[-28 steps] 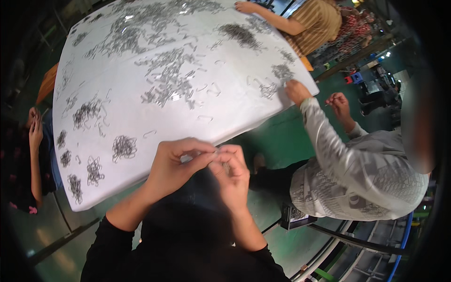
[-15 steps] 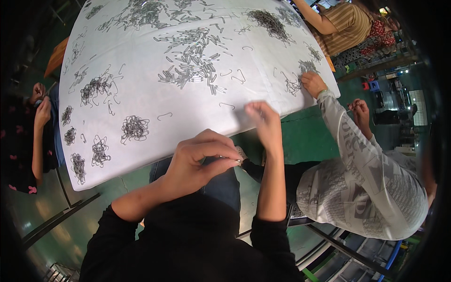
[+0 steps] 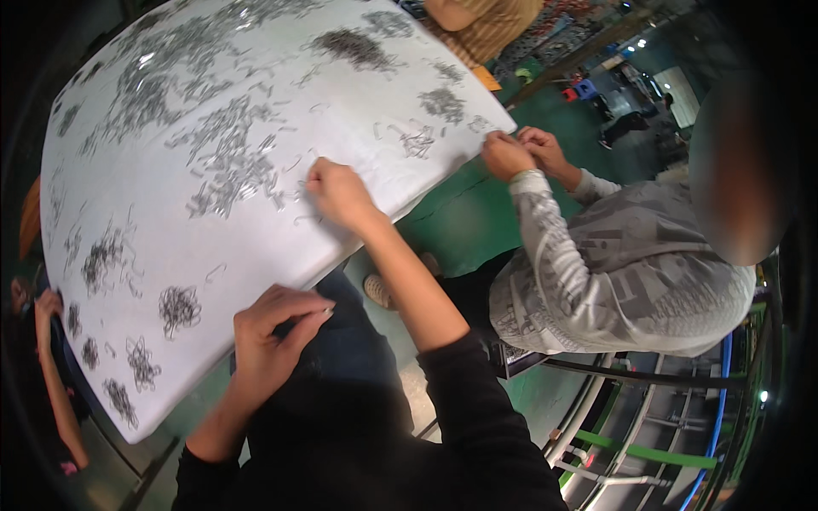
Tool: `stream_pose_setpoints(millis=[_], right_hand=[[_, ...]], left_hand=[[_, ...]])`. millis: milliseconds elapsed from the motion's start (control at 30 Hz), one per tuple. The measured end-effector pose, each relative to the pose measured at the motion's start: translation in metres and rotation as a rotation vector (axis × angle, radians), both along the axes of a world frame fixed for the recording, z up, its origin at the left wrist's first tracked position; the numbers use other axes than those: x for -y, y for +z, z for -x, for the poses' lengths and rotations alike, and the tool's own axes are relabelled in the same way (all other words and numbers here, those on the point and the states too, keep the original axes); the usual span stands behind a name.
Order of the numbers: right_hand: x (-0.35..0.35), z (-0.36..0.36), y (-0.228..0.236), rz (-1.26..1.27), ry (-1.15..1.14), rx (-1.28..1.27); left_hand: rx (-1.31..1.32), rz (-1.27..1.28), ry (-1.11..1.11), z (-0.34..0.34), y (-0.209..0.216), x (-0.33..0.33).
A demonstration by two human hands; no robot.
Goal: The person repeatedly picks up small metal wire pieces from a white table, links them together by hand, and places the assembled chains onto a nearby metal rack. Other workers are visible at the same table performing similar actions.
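Near the front edge of the white-covered table (image 3: 183,243), my left hand (image 3: 271,328) pinches a small shiny metal piece (image 3: 328,312) between thumb and index finger. Most of that piece is hidden by the fingertips. My right hand (image 3: 342,196) reaches out over the table with its fingers drawn together, beside a few loose bent wire hooks (image 3: 307,219). What those fingers hold, if anything, I cannot make out. Just left of the right hand lies a broad spread of slim metal pieces (image 3: 230,170).
Tangled piles of wire hooks lie at the left, one close by (image 3: 179,310). A dark pile (image 3: 352,48) sits at the far side. A co-worker in a grey patterned top (image 3: 596,264) works at my right; others stand at the far side and left.
My view has turned to the right. My right hand has moved from beyond the table's front edge onto the table by the loose hooks. The left hand keeps its pinch.
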State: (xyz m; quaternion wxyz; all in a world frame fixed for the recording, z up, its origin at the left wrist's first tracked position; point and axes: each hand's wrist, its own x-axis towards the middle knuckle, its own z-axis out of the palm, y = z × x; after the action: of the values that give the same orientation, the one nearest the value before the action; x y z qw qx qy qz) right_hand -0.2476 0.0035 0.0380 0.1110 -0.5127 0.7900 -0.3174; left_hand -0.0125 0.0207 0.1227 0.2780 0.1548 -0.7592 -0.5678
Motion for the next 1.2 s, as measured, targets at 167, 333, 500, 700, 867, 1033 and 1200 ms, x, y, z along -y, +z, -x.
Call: stream_pose_setpoints(millis=[167,333,500,700,867,1033,1200], right_hand=[[-0.08,-0.045,0.059,0.313,-0.114,0.955],[-0.123,-0.087,0.094,0.484,-0.099,1.237],[-0.127,-0.101,0.092,0.534,-0.055,1.284],[-0.119,-0.115,0.087,0.628,-0.202,0.951],[-0.109,-0.122,0.081,0.765,-0.183,0.613],[-0.109,-0.117,0.081,0.724,-0.233,0.667],[-0.107,-0.116,0.08,0.698,-0.228,0.697]], left_hand=[[0.03,0.026,0.078,0.003,-0.003,0.003],[0.017,-0.027,0.116,0.004,-0.004,0.001],[-0.012,0.018,0.167,0.007,-0.003,-0.002],[-0.047,0.061,0.208,0.012,-0.002,-0.005],[-0.14,0.029,0.257,0.021,-0.02,0.013],[0.173,0.322,0.288,0.067,-0.082,0.114],[0.498,0.594,0.165,0.12,-0.123,0.159]])
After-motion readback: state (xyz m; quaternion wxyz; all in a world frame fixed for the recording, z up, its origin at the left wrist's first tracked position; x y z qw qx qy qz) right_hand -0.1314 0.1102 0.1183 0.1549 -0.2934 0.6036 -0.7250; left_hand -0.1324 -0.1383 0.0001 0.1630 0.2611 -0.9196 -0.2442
